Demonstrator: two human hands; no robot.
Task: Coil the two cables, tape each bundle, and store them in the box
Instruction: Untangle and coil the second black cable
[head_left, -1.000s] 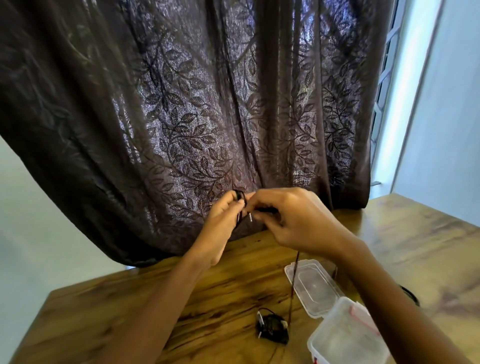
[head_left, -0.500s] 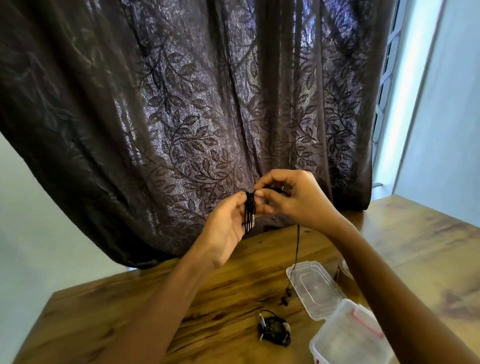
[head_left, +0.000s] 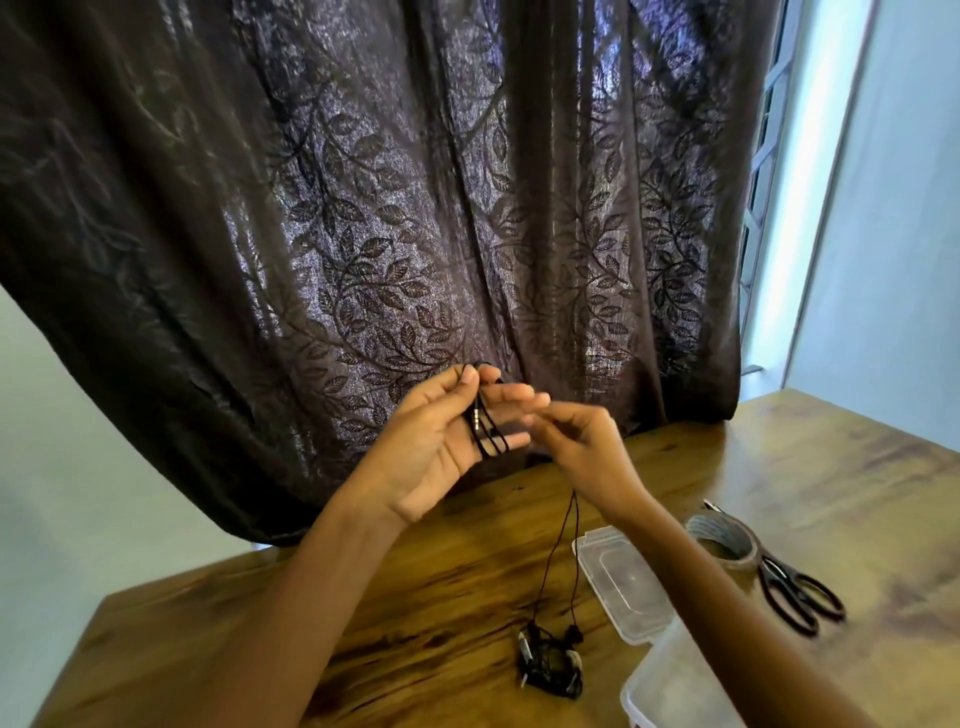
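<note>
Cable (head_left: 488, 431): looped round the straight fingers of the left hand (head_left: 431, 447) and pinned by its thumb, tail pinched in the right hand (head_left: 582, 452) and hung toward the counter (head_left: 415, 597); loops are judged liable to be shed if tension is lost.

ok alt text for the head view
A left hand holds a black cable looped around its fingers while the right hand grips its hanging strands. On the wooden table lie a second cable bundle, a clear box, its lid, tape and scissors.
</note>
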